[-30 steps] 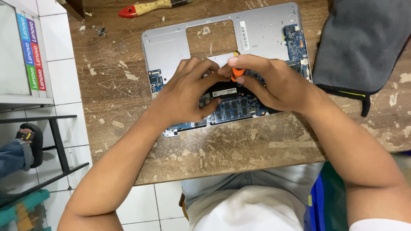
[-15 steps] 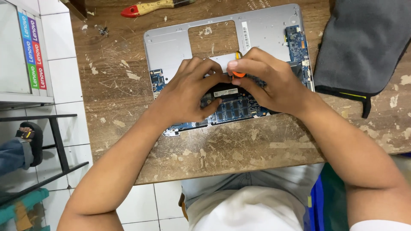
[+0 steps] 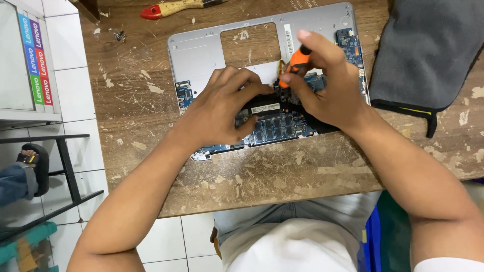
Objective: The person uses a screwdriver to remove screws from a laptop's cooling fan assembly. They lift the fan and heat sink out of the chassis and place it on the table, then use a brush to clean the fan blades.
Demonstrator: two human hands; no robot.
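An opened silver laptop chassis [image 3: 201, 50] lies on a worn wooden table [image 3: 282, 176], its blue circuit board [image 3: 275, 128] exposed near the front edge. My right hand [image 3: 327, 85] grips a small screwdriver with an orange handle [image 3: 298, 59], its tip down on the board's upper middle. My left hand [image 3: 222, 108] rests on the board, fingers curled and pressing beside the screwdriver tip. The spot under the fingers is hidden.
A grey cloth pouch [image 3: 428, 50] lies at the table's right. A red-tipped tool with a wooden handle [image 3: 174, 7] lies at the far edge. White floor tiles and a black metal frame [image 3: 65, 166] are at the left, with another person's sandalled foot [image 3: 30, 166].
My right hand has lifted and tilted, so the orange screwdriver handle now shows fully between my fingers. My left hand stays on the board.
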